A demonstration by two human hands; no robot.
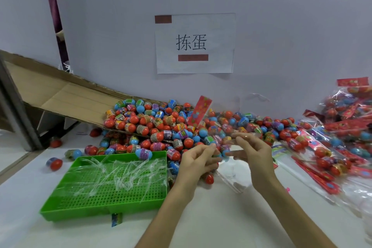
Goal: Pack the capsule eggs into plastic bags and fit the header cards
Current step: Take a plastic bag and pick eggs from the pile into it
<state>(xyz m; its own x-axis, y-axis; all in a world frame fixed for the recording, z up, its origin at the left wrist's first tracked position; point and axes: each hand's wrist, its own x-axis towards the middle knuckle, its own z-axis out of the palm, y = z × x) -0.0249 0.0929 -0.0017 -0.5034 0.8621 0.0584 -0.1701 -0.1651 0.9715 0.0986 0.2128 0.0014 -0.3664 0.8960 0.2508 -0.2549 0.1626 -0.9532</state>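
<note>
A big pile of red, blue and mixed-colour capsule eggs (161, 123) spills across the white table from a tipped cardboard box (60, 94). In front of the pile I hold a clear plastic bag (219, 137) with several eggs inside; its red header card (201, 111) sticks up at the far end. My left hand (198, 162) curls its fingers round a blue capsule egg (217, 154) at the bag's near end. My right hand (253, 151) pinches the bag's edge from the right, fingers pointing left.
A green perforated tray (104, 205) holding clear plastic strips lies at the left front. Finished packs with red cards (342, 127) are heaped at the right. An empty clear bag (231, 179) lies under my hands. Loose eggs (54, 164) lie left of the tray. A paper sign (194, 43) hangs on the wall.
</note>
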